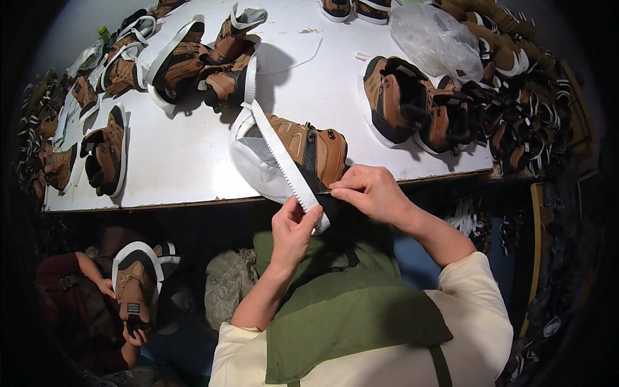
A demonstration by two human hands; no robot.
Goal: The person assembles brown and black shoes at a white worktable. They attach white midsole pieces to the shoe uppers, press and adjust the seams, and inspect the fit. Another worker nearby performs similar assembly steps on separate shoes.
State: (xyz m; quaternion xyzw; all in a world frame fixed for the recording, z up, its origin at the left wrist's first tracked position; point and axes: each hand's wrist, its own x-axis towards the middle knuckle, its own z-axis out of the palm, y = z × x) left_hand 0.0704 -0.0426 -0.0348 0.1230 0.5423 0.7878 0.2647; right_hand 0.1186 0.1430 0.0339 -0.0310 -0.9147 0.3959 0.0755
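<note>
A brown and black shoe upper lies on its side at the table's front edge, partly over my lap. Across it runs a white shoe sole with a toothed edge, and a pale greyish lining or bottom shows beside it. My left hand is closed round the near end of the sole, thumb on top. At the upper's near right end, the thumb and fingertips of my right hand are pinched together. A small shiny tip shows at these fingertips; its kind is hidden.
Other brown shoes with white soles stand back left, and a pair stands right. A clear plastic bag lies behind that pair, beside heaped shoes. At lower left, another person's hands hold a shoe.
</note>
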